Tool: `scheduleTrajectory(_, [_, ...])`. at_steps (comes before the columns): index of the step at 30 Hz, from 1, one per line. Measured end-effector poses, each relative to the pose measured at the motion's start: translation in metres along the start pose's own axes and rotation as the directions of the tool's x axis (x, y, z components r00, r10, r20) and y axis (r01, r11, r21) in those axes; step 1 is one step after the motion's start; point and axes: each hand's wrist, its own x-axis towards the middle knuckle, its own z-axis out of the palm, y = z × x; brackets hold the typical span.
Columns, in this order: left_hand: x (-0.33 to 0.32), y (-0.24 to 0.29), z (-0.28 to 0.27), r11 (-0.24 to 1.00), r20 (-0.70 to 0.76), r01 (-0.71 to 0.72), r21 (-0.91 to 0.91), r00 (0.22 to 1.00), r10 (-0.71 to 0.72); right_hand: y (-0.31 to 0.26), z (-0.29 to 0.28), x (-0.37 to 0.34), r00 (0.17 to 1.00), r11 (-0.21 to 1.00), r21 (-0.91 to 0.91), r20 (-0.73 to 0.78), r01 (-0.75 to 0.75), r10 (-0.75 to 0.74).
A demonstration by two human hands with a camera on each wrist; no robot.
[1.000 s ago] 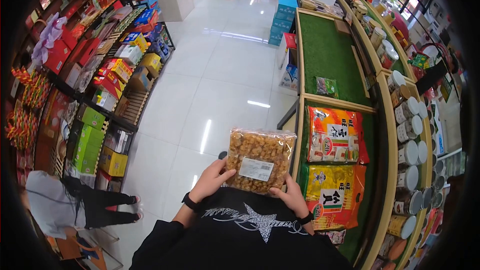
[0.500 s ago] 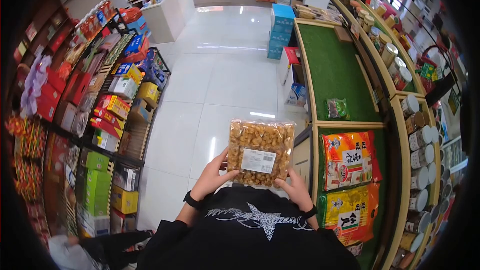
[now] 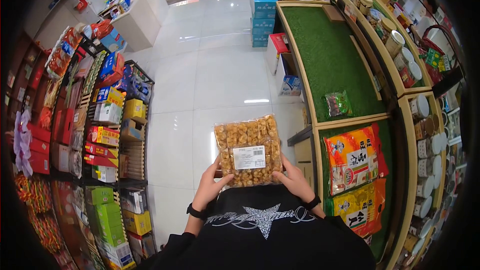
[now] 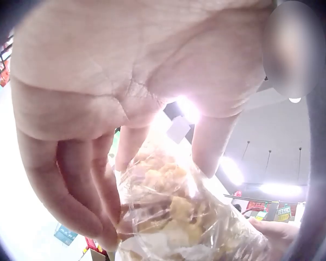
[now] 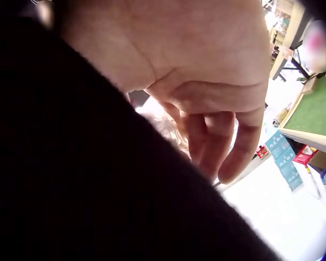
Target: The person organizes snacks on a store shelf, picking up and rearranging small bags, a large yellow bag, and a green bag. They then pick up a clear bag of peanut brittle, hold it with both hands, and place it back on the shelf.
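Bag [image 3: 247,141] had shifted slightly left in head view since approx ½ sec earlier & tilted a bit; the person at near left had left the shot. Left hand [image 3: 209,185] gripped bag's near left corner, thumb on top, fingers curled beneath; right hand [image 3: 297,182] gripped the near right corner, thumb on top too. Bag was held up just beyond my shirt [image 3: 270,250], over the floor [image 3: 172,135], left of & apart from the green shelf [image 3: 325,55] w/ its orange pack [image 3: 352,159] & yellow pack [image 3: 357,205]. Label [image 3: 249,157] faced me. Step in hand, I'd say: carrying bag, poss. checking label. Next move prob. called for both hands on, bag level, clear of shelf.
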Motion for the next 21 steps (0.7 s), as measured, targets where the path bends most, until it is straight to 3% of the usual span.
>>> scheduleTrajectory(5, [0.078, 0.019, 0.016, 0.999, -0.028, -0.030, 0.039, 0.999, 0.031, 0.020, -0.051, 0.069, 0.995, 0.996, -0.005, -0.047, 0.088, -0.088])
scheduleTrajectory(7, [0.111, 0.041, 0.026, 0.999, -0.021, -0.015, 0.034, 1.000, 0.016, 0.011, -0.086, 0.095, 0.997, 0.996, 0.050, 0.001, 0.071, -0.071])
scheduleTrajectory(10, [0.168, 0.073, 0.040, 0.998, 0.015, -0.051, -0.025, 0.999, 0.051, 0.016, -0.132, 0.128, 0.994, 0.997, 0.007, -0.078, 0.079, -0.078])
scheduleTrajectory(12, [0.207, 0.092, 0.053, 0.992, 0.040, -0.093, -0.085, 0.995, 0.096, 0.019, -0.162, 0.151, 0.979, 0.987, 0.025, -0.133, 0.159, -0.155])
scheduleTrajectory(15, [0.251, 0.109, 0.067, 0.984, 0.054, -0.165, 0.073, 0.985, 0.161, 0.021, -0.195, 0.174, 0.985, 0.993, 0.080, -0.159, 0.083, -0.069])
scheduleTrajectory(16, [0.261, 0.113, 0.070, 0.985, 0.069, -0.156, 0.075, 0.986, 0.151, 0.026, -0.202, 0.180, 0.985, 0.996, 0.069, -0.170, 0.054, -0.042])
scheduleTrajectory(18, [0.283, 0.124, 0.077, 0.987, 0.133, -0.126, -0.098, 0.981, 0.138, 0.036, -0.220, 0.189, 0.978, 0.999, 0.038, -0.206, -0.007, 0.015])
scheduleTrajectory(21, [0.322, 0.133, 0.085, 0.993, 0.200, -0.109, -0.041, 0.973, 0.115, 0.049, -0.229, 0.201, 0.956, 0.999, 0.010, -0.291, 0.040, -0.035])
